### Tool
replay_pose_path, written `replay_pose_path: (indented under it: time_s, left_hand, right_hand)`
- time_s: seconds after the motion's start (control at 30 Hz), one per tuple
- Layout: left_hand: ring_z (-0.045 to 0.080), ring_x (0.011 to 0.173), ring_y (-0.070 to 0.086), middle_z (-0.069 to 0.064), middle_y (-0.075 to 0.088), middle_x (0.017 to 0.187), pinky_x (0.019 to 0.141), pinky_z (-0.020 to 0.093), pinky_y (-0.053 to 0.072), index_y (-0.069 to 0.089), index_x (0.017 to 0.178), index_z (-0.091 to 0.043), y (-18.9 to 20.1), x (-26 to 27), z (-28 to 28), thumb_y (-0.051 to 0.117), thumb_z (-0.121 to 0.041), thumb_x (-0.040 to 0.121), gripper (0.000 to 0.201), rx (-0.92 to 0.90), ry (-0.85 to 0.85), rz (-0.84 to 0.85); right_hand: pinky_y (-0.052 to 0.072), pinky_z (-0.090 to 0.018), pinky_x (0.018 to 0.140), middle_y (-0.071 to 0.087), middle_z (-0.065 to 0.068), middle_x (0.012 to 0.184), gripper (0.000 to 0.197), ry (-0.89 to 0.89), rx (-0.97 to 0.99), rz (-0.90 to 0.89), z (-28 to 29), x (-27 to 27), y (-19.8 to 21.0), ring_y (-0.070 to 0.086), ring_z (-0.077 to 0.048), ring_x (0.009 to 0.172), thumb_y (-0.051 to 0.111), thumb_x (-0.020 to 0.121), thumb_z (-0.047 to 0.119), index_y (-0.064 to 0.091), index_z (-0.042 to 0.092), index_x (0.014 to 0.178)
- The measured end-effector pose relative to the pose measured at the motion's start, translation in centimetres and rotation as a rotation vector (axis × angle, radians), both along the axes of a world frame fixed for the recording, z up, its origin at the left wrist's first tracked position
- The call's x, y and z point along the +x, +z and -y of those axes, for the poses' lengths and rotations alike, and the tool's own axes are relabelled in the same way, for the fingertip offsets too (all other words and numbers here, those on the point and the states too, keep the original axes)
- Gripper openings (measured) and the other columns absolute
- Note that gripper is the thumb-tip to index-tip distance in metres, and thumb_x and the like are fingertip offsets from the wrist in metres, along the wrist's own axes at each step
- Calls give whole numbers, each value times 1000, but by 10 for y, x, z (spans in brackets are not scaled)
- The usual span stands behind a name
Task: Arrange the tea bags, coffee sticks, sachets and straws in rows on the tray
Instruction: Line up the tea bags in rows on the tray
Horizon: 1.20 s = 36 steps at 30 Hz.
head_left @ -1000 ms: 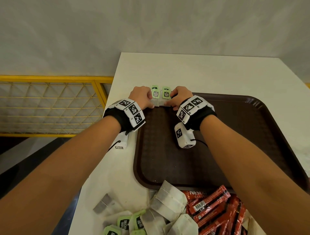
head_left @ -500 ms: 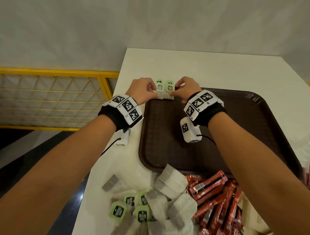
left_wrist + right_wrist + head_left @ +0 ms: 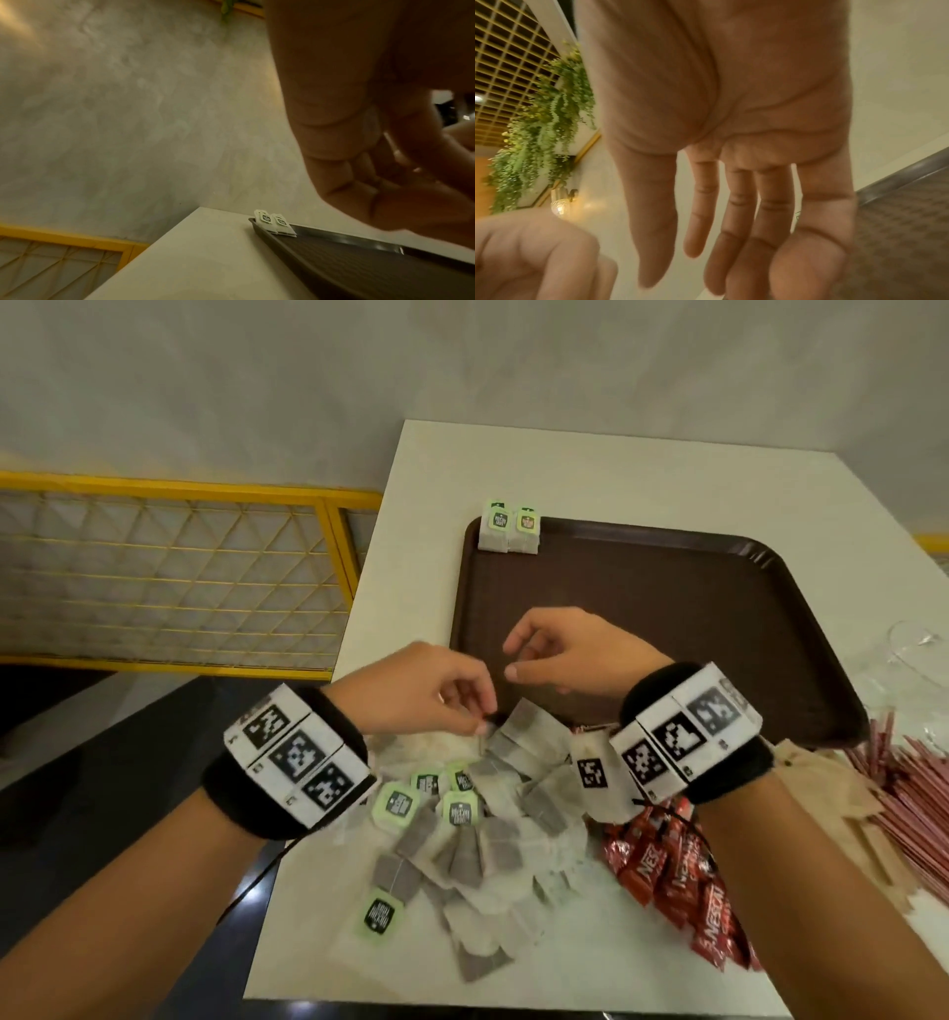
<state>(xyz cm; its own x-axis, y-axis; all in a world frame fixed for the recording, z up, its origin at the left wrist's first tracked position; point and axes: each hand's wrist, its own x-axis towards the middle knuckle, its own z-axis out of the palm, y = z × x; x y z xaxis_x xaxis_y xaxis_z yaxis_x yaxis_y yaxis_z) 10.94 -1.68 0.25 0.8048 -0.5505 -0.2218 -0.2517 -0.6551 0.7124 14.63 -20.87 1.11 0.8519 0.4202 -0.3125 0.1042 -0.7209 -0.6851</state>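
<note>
Two tea bags with green tags [image 3: 508, 534] lie side by side in the far left corner of the brown tray [image 3: 667, 608]; the left wrist view shows the same pair [image 3: 276, 225]. In front of the tray sits a loose pile of tea bags [image 3: 488, 839], then red coffee sticks [image 3: 683, 875], brown sachets [image 3: 832, 793] and red straws [image 3: 914, 793]. My left hand [image 3: 480, 719] curls its fingertips onto the corner of the pile's top tea bag [image 3: 524, 726] and seems to pinch it. My right hand [image 3: 513, 660] hovers over the tray's near edge, fingers straight [image 3: 731, 263] and holding nothing.
The white table [image 3: 616, 469] ends at a left edge close to the tray, with a yellow mesh railing [image 3: 205, 567] and a dark floor beyond it. Something of clear glass [image 3: 919, 649] stands at the right edge. A grey wall backs the table.
Both hands have let go of the two tea bags in the tray's far corner and pulled back to the pile. The left hand has come down on a tea bag there.
</note>
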Motion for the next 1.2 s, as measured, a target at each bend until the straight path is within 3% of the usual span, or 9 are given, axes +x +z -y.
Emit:
replay_pose_path:
  time_s: [0.17,0.4,0.53,0.63,0.73,0.8,0.93,1.1,1.2]
  left_hand:
    - [0,74,49,-12,53,92,63,6,36,66,103,-20,-19,-29,5,70,-10,78,27,204,-205,81]
    - [14,106,48,1,51,114,79,15,30,62,115,-15,-30,-46,17,66,-12,81,35,303,-261,183]
    - [13,101,52,-1,55,110,82,21,37,66,106,-15,-33,-45,16,66,-17,85,21,236,-234,234]
    - [13,93,57,-1,60,100,78,22,39,68,99,-15,-34,-42,14,63,-19,87,13,196,-224,257]
    - [12,88,58,-3,61,96,78,23,41,69,97,-15,-35,-40,11,60,-19,89,12,111,-179,288]
    - [7,85,57,-3,63,97,75,14,39,68,97,-15,-35,-39,9,59,-20,91,12,36,-127,304]
    - [-5,85,58,-10,66,93,76,10,44,62,89,-26,-29,-38,5,57,-22,92,7,-167,82,173]
    - [13,79,64,2,68,87,68,25,58,58,90,-18,-22,-34,4,53,-10,92,9,-512,318,-131]
    - [20,78,61,6,68,84,63,27,59,56,97,-15,-17,-32,4,53,-4,92,13,-620,433,-239]
  right_hand:
    - [39,-11,59,59,10,86,26,108,-144,-11,4,-55,-2,50,2,67,72,79,25,61,24,103]
    - [36,-24,74,43,8,94,47,63,-344,53,8,-90,-6,43,-11,92,78,70,40,54,25,108]
    - [39,-27,82,41,4,109,62,50,-424,-8,6,-95,-12,40,-15,105,81,66,41,48,25,117]
    - [41,-28,85,40,3,110,57,51,-417,-15,4,-96,-14,41,-16,109,78,71,35,49,25,119]
    - [38,-26,81,39,3,105,41,66,-427,24,3,-95,-12,44,-17,106,69,80,28,53,25,117]
    - [38,-26,82,39,3,103,32,70,-433,57,4,-95,-10,44,-17,103,63,84,28,56,25,115]
    - [40,-28,81,43,4,93,22,34,-390,112,8,-93,-5,44,-15,91,54,88,21,58,24,110]
    - [44,-25,52,53,7,80,18,-129,-155,139,11,-86,0,55,-16,61,48,87,10,61,19,98]
    - [57,-32,63,60,-2,96,16,-249,100,53,11,-76,-1,67,-21,68,54,86,6,62,16,95]
